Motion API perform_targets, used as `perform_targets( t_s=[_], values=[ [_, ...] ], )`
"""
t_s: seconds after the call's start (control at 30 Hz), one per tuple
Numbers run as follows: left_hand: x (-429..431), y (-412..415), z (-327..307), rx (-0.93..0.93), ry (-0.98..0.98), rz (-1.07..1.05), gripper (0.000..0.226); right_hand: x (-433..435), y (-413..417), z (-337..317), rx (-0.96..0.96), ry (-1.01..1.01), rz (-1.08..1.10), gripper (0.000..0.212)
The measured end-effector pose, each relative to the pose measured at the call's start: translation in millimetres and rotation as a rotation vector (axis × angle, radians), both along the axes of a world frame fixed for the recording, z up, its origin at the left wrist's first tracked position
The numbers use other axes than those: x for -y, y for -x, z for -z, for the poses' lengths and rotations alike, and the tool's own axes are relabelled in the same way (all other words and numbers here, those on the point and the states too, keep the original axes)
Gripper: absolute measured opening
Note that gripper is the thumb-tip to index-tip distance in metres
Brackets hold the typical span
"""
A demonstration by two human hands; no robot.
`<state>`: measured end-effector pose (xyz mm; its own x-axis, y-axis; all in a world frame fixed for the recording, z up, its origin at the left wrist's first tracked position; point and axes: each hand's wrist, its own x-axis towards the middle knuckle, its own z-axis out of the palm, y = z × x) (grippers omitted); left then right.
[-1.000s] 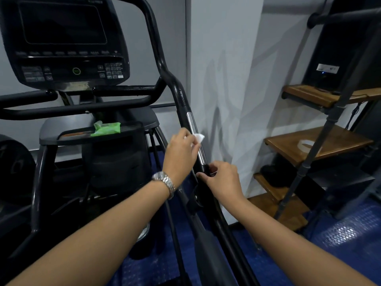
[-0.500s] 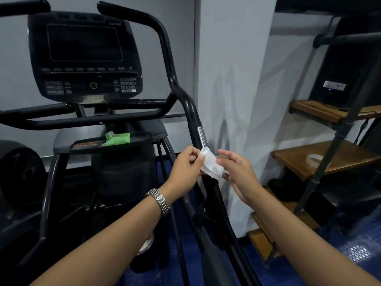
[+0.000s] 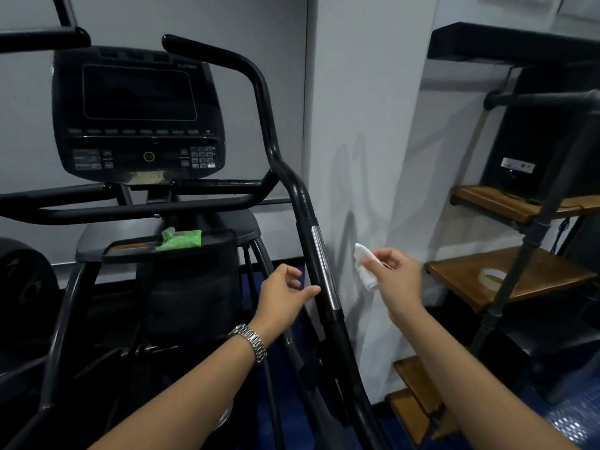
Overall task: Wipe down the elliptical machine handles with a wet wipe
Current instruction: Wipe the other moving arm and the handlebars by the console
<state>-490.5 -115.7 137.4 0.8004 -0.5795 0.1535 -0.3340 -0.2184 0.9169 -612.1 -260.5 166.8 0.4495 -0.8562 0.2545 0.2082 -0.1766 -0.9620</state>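
The elliptical's right moving handle (image 3: 300,196) is a black bar with a silver sensor strip (image 3: 323,267), running from the upper middle down to the lower centre. My right hand (image 3: 394,284) pinches a crumpled white wet wipe (image 3: 365,266) just right of the strip, clear of the bar. My left hand (image 3: 285,293) hangs empty left of the bar, fingers loosely curled, thumb tip at the bar's edge. A silver watch sits on that wrist. The left handle (image 3: 42,39) shows at the top left.
The console (image 3: 136,112) stands ahead, with a green wipes pack (image 3: 180,240) on the tray (image 3: 130,250) below it. A white wall column (image 3: 357,125) is close to the right of the handle. Wooden shelves on a pipe frame (image 3: 506,277) stand at right.
The wipe passed from my left hand to my right hand. My right hand drew away to the right of the bar, and my left hand let go and dropped left of it.
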Motion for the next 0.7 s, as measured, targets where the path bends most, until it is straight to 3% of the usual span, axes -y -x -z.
perform_targets(
  t_s=[0.1,0.23,0.4,0.6,0.7],
  values=[
    [11,8,-4,0.042,-0.082,0.034,0.054,-12,-12,9,-0.075,0.291,-0.073,0.025],
    [23,14,0,0.17,-0.079,0.015,0.034,-24,-14,47,-0.186,0.607,-0.232,0.039],
    [24,12,3,0.232,-0.104,0.014,0.028,-23,-20,52,-0.206,0.796,-0.135,0.037],
    [23,13,-1,0.267,-0.14,0.04,0.041,-15,-63,12,-0.269,0.966,-0.015,0.035],
    [24,13,0,0.269,-0.136,0.038,0.028,-17,-52,28,-0.258,0.995,-0.015,0.038]
  ],
)
